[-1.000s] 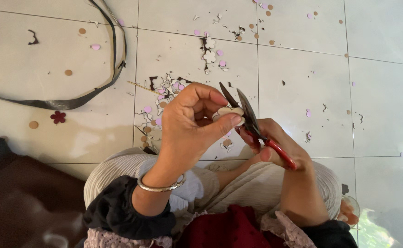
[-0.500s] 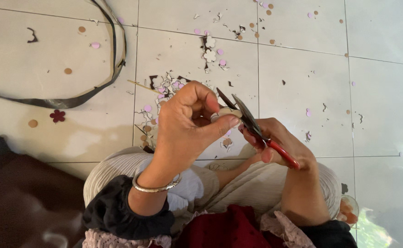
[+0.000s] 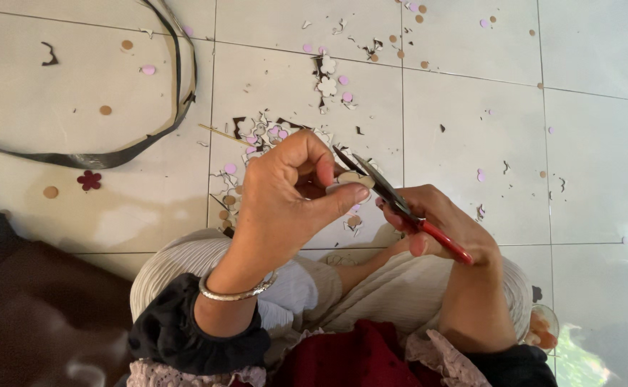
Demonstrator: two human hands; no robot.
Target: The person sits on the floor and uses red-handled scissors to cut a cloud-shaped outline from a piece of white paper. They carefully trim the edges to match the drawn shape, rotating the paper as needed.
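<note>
Pale tiled floor (image 3: 471,129) fills the frame, and at its upper left a dark strap (image 3: 113,156) curves past a maroon paper flower (image 3: 89,180) and scattered tan and lilac dots. Towards the centre, a heap of paper offcuts (image 3: 256,143) lies just above the hands. The left hand (image 3: 285,208), a silver bangle (image 3: 235,292) at its wrist, is raised palm-down in mid-frame, thumb and bent forefinger pinched shut on a small pale paper piece (image 3: 353,179). Right of it, the right hand (image 3: 443,222) is closed around the red handles of the scissors (image 3: 392,201), whose dark blades stand slightly apart with the tips at the piece's edge. By the look of it the step in hand is trimming a small shape; the next cut seems to call for turning the piece a little between the fingers while the blades close in short snips, clear of the thumb. Both forearms rise from the lap at lower centre.
</note>
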